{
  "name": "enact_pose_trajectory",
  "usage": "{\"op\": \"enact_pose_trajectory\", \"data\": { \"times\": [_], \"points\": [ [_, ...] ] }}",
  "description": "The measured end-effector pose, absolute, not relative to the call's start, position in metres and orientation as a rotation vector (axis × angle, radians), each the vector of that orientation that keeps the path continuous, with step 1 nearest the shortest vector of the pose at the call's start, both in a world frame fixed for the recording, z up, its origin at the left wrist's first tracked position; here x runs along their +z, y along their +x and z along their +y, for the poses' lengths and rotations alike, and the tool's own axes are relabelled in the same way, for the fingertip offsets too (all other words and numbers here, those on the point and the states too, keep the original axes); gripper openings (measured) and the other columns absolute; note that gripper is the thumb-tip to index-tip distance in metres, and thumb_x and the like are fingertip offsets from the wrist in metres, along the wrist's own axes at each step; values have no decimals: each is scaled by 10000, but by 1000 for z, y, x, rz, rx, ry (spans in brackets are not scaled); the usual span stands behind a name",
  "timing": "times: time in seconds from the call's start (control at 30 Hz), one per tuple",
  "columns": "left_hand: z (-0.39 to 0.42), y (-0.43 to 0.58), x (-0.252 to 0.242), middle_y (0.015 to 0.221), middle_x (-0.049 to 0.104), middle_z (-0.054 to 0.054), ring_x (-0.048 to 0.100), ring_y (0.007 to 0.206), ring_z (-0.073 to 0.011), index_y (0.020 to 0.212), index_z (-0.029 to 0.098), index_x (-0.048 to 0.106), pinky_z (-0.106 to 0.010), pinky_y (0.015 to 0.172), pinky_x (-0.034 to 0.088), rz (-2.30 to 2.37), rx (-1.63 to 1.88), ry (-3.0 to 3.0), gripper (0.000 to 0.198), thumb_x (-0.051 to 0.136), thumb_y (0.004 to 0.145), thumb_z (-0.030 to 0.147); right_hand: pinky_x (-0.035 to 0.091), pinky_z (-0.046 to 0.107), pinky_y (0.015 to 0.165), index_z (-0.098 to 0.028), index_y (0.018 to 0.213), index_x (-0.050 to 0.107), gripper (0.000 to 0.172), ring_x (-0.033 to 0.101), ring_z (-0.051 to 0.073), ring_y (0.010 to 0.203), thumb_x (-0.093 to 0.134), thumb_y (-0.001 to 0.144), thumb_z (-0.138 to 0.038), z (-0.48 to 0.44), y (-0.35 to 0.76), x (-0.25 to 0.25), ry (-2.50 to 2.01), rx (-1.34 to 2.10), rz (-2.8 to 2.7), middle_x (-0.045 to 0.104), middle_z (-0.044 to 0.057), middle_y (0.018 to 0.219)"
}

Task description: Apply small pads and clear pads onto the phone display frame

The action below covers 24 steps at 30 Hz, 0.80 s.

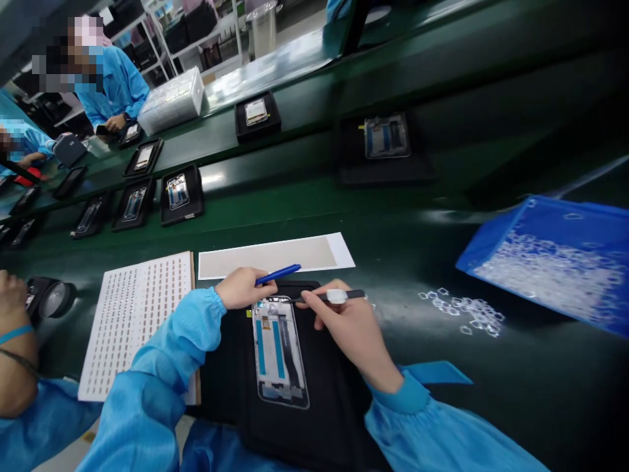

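A phone frame (280, 351) lies in a black tray (334, 406) right in front of me. My left hand (240, 288) rests at the frame's top left corner, fingers closed around a blue pen-like tool (278, 273). My right hand (351, 328) sits at the top right corner, pinching black tweezers with a white band (337, 296) whose tip touches the frame's upper edge. Both forearms are in blue sleeves.
A white perforated sheet (132, 321) lies left of the tray, a white and beige sheet (275, 255) behind it. Small clear parts (466, 311) spill beside a blue bin (550, 255) at right. Several trays with phone frames (181, 193) ride the green conveyor. Other people in blue work at far left.
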State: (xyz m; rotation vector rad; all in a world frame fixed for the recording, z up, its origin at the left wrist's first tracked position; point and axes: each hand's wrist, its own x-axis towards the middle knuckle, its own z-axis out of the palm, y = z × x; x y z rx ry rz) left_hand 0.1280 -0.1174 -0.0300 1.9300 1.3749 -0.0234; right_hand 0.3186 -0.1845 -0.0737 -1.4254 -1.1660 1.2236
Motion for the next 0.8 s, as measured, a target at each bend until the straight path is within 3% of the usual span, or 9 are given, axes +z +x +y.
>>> {"op": "enact_pose_trajectory", "data": {
  "times": [0.3, 0.8],
  "points": [
    [-119, 128, -31, 624, 609, 25, 494, 567, -111, 882, 152, 747, -213, 578, 353, 1332, -63, 1945, 250, 571, 849, 326, 488, 311, 568, -218, 746, 568, 313, 677, 237, 626, 603, 821, -520, -182, 311, -78, -1500, 1036, -1377, 663, 31, 649],
    [-121, 130, -35, 626, 625, 16, 500, 565, -110, 835, 163, 751, -217, 572, 342, 1354, -43, 2022, 198, 591, 841, 278, 447, 306, 553, -225, 732, 580, 297, 638, 212, 607, 586, 841, -502, -184, 309, -79, -1514, 981, -1408, 649, 25, 680]
  ]
}}
